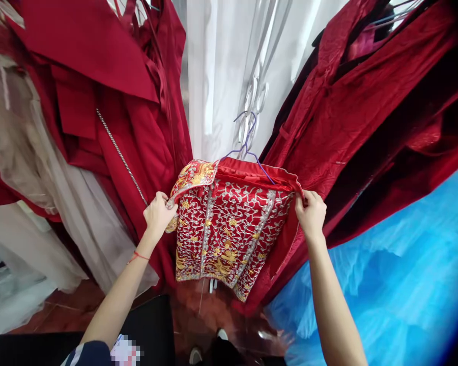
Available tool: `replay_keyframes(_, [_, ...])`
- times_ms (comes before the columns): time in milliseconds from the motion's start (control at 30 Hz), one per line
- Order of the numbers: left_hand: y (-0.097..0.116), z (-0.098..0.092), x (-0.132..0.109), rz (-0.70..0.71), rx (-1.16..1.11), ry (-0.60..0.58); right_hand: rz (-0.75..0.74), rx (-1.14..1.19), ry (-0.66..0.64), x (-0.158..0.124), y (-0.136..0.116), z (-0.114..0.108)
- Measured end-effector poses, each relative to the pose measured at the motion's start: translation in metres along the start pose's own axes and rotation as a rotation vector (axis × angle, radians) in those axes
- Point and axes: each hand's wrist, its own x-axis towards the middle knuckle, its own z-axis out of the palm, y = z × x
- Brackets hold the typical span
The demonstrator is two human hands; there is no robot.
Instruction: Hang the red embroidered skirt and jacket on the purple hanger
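Note:
In the centre hangs a red garment [229, 229] with dense silver and gold embroidery, its exact cut unclear. Its plain red inner side shows along the top and down the right edge. A purple wire hanger [246, 145] rises out of the top, with its hook upright. My left hand [160, 211] is closed on the upper left corner, where an embroidered flap folds over. Opposite it, my right hand [311, 211] pinches the upper right edge. Between them the garment is spread out, its lower edge above the floor.
Red garments hang on the left [130, 127] and on the right [347, 122]. White curtains [221, 66] stand behind. Blue tulle [400, 259] fills the lower right. A black surface [152, 325] lies lower left, above the reddish tiled floor [191, 310].

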Motion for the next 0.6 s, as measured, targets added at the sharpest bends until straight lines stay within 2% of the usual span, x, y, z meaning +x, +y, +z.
replay_keyframes(67, [-0.012,0.005,-0.005,-0.033,0.041,-0.068,-0.059,-0.139,0.088,-0.002,-0.014,-0.007])
replay_keyframes(133, [-0.023,0.010,-0.008,-0.044,0.085,-0.143,-0.180,-0.199,0.149,0.002,-0.039,-0.010])
replay_keyframes(200, [-0.032,0.014,-0.009,-0.026,0.073,-0.158,-0.387,-0.177,0.102,0.011,-0.074,-0.005])
replay_keyframes(267, [-0.037,0.017,-0.009,0.004,0.011,-0.082,-0.630,-0.126,-0.071,0.020,-0.114,0.013])
replay_keyframes(367, [-0.041,0.018,-0.012,-0.009,-0.108,0.065,-1.077,-0.097,-0.525,0.020,-0.169,0.058])
replay_keyframes(433, [-0.044,0.018,-0.016,-0.045,-0.177,0.141,-1.199,-0.135,-0.713,0.013,-0.195,0.090])
replay_keyframes(500, [-0.046,0.017,-0.021,-0.069,-0.225,0.203,-1.215,-0.155,-0.710,0.007,-0.210,0.114])
replay_keyframes(600, [-0.047,0.014,-0.026,-0.071,-0.260,0.259,-1.141,-0.110,-0.477,0.014,-0.221,0.128])
